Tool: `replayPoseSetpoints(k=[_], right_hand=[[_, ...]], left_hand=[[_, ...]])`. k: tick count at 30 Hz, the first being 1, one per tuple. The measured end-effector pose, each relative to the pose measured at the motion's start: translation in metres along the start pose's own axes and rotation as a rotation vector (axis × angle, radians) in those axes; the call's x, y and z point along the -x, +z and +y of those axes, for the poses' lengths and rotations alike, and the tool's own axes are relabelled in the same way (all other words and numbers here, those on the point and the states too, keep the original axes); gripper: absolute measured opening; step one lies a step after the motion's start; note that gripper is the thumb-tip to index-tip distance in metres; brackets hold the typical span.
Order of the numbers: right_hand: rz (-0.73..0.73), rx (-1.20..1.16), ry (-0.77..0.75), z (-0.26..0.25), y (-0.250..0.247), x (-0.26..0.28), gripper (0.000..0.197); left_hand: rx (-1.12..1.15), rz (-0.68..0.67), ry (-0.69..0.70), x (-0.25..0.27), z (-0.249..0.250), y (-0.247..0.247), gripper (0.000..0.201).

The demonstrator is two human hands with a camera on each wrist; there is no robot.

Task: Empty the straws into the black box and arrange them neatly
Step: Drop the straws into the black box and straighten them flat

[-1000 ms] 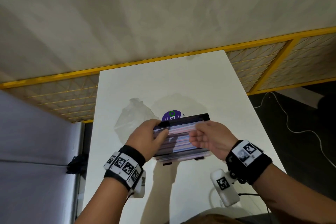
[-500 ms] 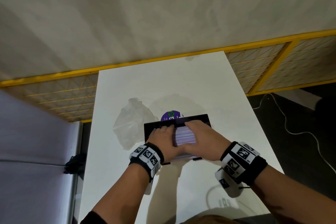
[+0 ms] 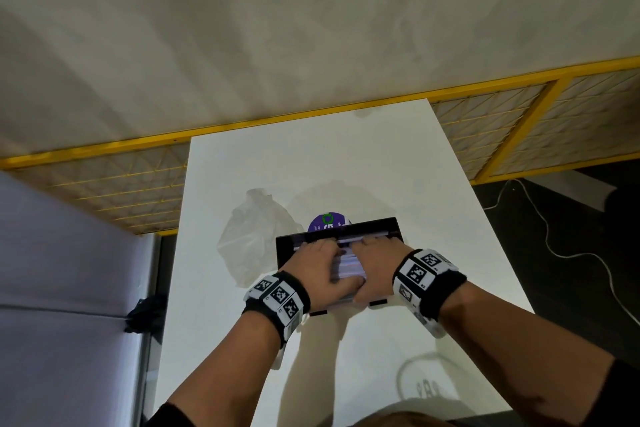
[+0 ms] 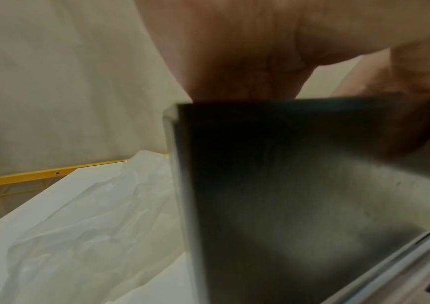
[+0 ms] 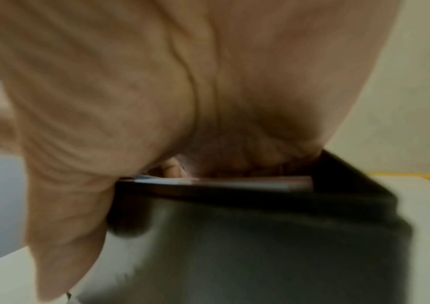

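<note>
A black box (image 3: 283,253) stands on the white table, and pale, pastel straws (image 3: 348,265) lie lengthwise in it. Both hands are palm down on top of the straws, side by side. My left hand (image 3: 320,263) covers the left half and my right hand (image 3: 375,258) the right half, with the thumbs at the box's near wall. The fingers reach down inside the box, so the hands hide most of the straws. The left wrist view shows the box's outer wall (image 4: 286,185) close up. The blurred right wrist view shows its near wall (image 5: 260,246).
An empty clear plastic bag (image 3: 249,239) lies crumpled on the table left of the box, and shows as the bag (image 4: 91,216) in the left wrist view. A purple round label (image 3: 327,222) sits just behind the box. A cable (image 3: 554,246) runs on the floor at the right.
A second ago the hands held the straw bundle by its ends over the box. Since then they have come together and turned palm down onto the straws in the box.
</note>
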State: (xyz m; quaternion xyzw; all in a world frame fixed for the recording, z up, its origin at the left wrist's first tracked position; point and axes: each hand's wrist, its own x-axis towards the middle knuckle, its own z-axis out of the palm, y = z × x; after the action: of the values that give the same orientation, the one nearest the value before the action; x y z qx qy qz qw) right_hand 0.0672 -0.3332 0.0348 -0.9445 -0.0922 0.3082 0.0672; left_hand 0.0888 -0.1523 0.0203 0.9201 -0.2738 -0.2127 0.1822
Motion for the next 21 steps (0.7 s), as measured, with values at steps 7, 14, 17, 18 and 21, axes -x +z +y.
replayPoseSetpoints(k=[7,14,17,18,21], right_hand=[[0.077,0.056,-0.028,0.001,0.004,0.002,0.071],[0.046,0.067,-0.012,0.003,0.001,0.007,0.079],[-0.001,0.031,-0.023,0.001,-0.006,0.008,0.071],[-0.013,-0.005,-0.035,0.001,-0.009,0.009,0.074],[0.016,-0.110,-0.081,0.004,-0.019,0.013,0.086]], left_hand=[[-0.087,-0.117,-0.121,-0.005,0.002,0.013,0.094],[-0.142,-0.155,-0.135,-0.007,0.003,0.006,0.093],[-0.124,-0.152,-0.144,-0.006,-0.001,-0.001,0.089],[-0.109,-0.135,-0.150,-0.005,-0.005,-0.005,0.085],[-0.059,-0.064,-0.149,-0.002,-0.018,-0.015,0.066]])
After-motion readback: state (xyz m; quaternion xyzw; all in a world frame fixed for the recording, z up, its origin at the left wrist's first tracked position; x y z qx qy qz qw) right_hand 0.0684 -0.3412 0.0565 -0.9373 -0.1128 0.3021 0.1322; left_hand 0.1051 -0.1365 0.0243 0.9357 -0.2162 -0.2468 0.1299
